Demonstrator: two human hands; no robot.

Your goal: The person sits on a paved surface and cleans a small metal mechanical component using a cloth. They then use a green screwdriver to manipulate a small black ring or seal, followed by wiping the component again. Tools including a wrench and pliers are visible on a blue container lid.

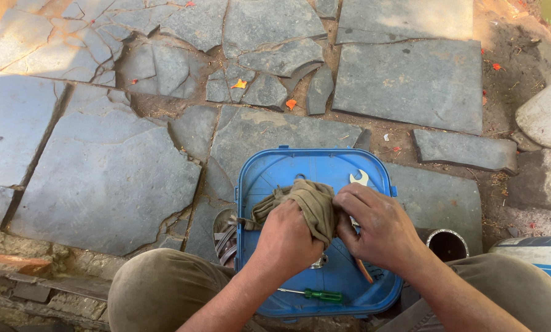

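Scene: a person crouches over a blue plastic lid [269,178] lying upturned like a tray on cracked grey stone paving [103,172].
Cloth: an olive-brown rag [309,203] sits bunched over the middle of the lid, gripped from both sides.
Left hand: the left hand [286,241] is clenched on the rag's near side, fingers curled under the fabric.
Right hand: the right hand [375,224] presses against the rag's right side, fingers [349,200] closed on its folds.
Hidden part: a small shiny metal piece [318,263] peeks out below the left hand; what it is cannot be told.
Tools: a wrench [359,178] lies near the lid's far right corner, and a green-handled screwdriver [315,295] rests along its near edge.
Nearby: a round metal tube opening [446,245] sits just right of the lid.
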